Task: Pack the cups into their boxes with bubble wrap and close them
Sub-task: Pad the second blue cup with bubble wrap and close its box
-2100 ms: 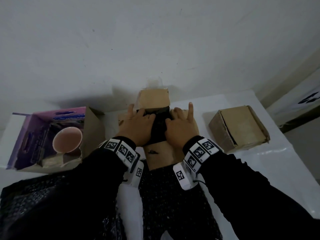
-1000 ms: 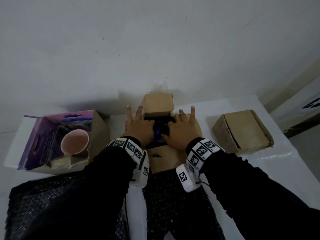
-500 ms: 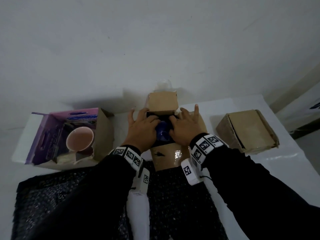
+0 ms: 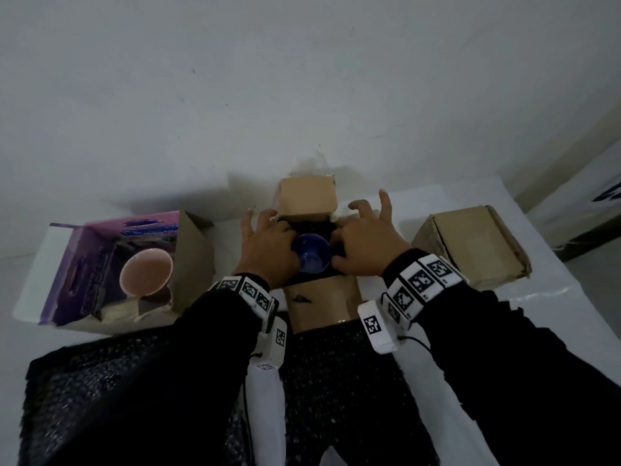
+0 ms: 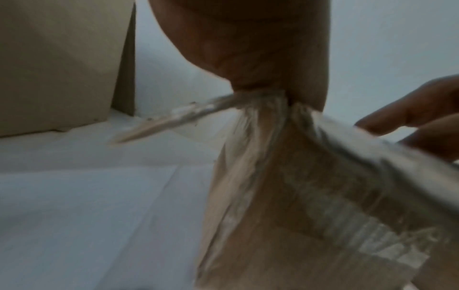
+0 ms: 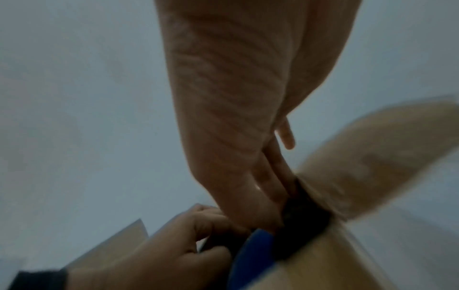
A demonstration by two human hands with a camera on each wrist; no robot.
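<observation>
A blue cup (image 4: 311,254) stands mouth up in the open brown box (image 4: 322,299) at the table's middle, with black bubble wrap (image 6: 303,212) packed round it. My left hand (image 4: 268,245) is at the cup's left. Its thumb and a curled finger (image 6: 198,253) pinch the wrap by the rim, and two fingers stick out past the box edge. My right hand (image 4: 366,245) is at the cup's right. Its straight fingers (image 6: 270,176) push down between the wrap and the box wall, with the index finger raised. The box's back flap (image 4: 307,200) stands up.
At the left, a purple box (image 4: 84,264) lies open with a pink cup (image 4: 146,272) inside. A closed brown box (image 4: 473,243) sits at the right. Sheets of black bubble wrap (image 4: 342,381) cover the near part of the white table (image 4: 554,297). A wall is close behind.
Black wrap covered the cup under both hands. The hands have since spread to the sides and pushed the wrap down, so the blue cup's mouth shows.
</observation>
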